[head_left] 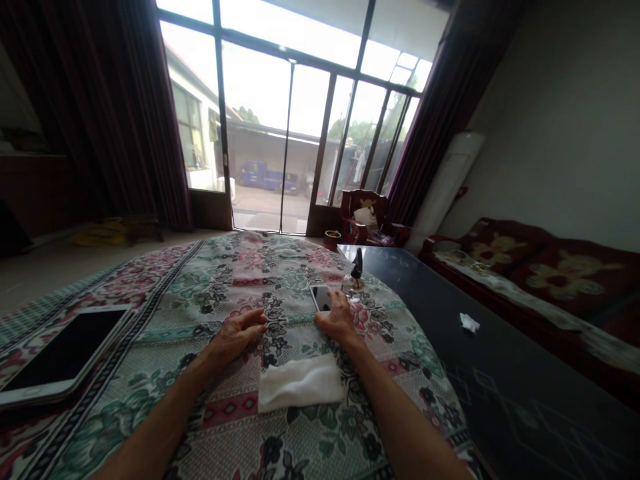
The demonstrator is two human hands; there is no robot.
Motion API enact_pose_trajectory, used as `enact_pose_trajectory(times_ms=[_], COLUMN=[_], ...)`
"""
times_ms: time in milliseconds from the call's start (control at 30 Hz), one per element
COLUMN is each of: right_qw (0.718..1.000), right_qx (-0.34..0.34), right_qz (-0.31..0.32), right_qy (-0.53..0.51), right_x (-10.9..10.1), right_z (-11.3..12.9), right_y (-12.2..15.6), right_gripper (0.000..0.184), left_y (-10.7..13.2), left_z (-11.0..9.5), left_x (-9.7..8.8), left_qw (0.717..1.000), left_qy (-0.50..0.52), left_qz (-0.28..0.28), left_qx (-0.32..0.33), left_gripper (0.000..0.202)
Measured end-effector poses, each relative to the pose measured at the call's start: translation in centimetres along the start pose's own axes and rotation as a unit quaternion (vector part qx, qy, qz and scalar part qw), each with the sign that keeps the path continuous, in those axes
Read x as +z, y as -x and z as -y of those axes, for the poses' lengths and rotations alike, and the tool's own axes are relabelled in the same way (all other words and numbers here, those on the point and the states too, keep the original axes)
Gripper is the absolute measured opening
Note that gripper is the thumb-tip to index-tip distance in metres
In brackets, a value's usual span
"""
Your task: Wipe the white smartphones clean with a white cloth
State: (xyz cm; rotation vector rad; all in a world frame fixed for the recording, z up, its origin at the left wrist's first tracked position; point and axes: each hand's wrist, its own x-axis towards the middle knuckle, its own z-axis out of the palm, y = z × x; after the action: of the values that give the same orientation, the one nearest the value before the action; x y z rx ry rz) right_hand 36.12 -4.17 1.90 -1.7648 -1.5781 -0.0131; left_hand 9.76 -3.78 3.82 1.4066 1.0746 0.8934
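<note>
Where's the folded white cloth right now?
Head view: the folded white cloth lies on the floral cover, just below the gap between the left hand and right hand.

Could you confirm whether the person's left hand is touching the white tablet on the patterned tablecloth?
No, the left hand rests on the patterned tablecloth, well apart from the white tablet.

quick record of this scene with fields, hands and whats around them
left hand: resting open on the floral quilted cover, holding nothing
right hand: fingers lying over the lower edge of a smartphone
near the hands: folded white cloth just beyond the wrists' line, large dark-screened tablet out to the left
rest: black bird figurine on a glass base, crumpled white tissue on a dark glass tabletop, red sofa, blue truck outside the glass door
</note>
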Motion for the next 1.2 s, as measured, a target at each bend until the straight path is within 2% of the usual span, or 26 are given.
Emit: enact_pose_trajectory(times_ms=[300, 467, 600, 667, 733, 867, 1000, 1100, 1167, 1200], right_qw=[0.999, 0.995, 0.989, 0.979, 0.969, 0.966, 0.964, 0.949, 0.933, 0.933], right_qx=[-0.016, -0.025, -0.111, -0.196, -0.245, -0.249, -0.234, -0.221, -0.212, -0.208], right_qz=[-0.027, -0.027, -0.083, -0.046, 0.005, 0.058, 0.128, 0.206, 0.249, 0.248], right_qy=[0.029, 0.089, 0.054, -0.008, -0.04, -0.038, 0.022, 0.093, 0.147, 0.156], right_x=[0.7, 0.2, 0.0, 0.4, 1.0, 1.8, 1.1, 0.0, -0.5, -0.6], right_z=[-0.4, 0.2, 1.3, 1.7, 1.9, 1.8, 2.1, 3.8, 5.7, 6.9], right_y=[0.0, 0.5, 0.8, 0.9, 1.1, 1.6, 1.3, 0.4, -0.1, -0.3], right_gripper=[0.055, 0.054, 0.046, 0.043, 0.04, 0.04, 0.038, 0.035, 0.034, 0.035], left_y=[-0.7, -0.7, -0.7, -0.9, -1.1, -0.7, 1.2, 3.3, 4.8, 5.5], left_z=[1.4, 1.8, 2.2, 2.4, 2.6, 2.6, 1.7, 0.5, -0.5, -0.9], left_x=[-0.3, -0.3, -0.2, -0.2, -0.1, 0.5, 0.2, -1.8, -4.1, -5.6], left_qw=[1.0, 0.999, 0.997, 0.997, 0.996, 0.991, 0.981, 0.966, 0.948, 0.937], left_qy=[0.007, -0.003, -0.01, -0.001, -0.014, -0.062, -0.135, -0.199, -0.236, -0.253], left_qz=[0.006, 0.005, -0.003, -0.005, -0.014, -0.046, -0.058, -0.097, -0.163, -0.202], left_qx=[0.024, 0.033, 0.081, 0.081, 0.091, 0.111, 0.13, 0.137, 0.135, 0.132], left_gripper=[0.062, 0.055, 0.049, 0.049, 0.048, 0.046, 0.035, 0.033, 0.04, 0.044])
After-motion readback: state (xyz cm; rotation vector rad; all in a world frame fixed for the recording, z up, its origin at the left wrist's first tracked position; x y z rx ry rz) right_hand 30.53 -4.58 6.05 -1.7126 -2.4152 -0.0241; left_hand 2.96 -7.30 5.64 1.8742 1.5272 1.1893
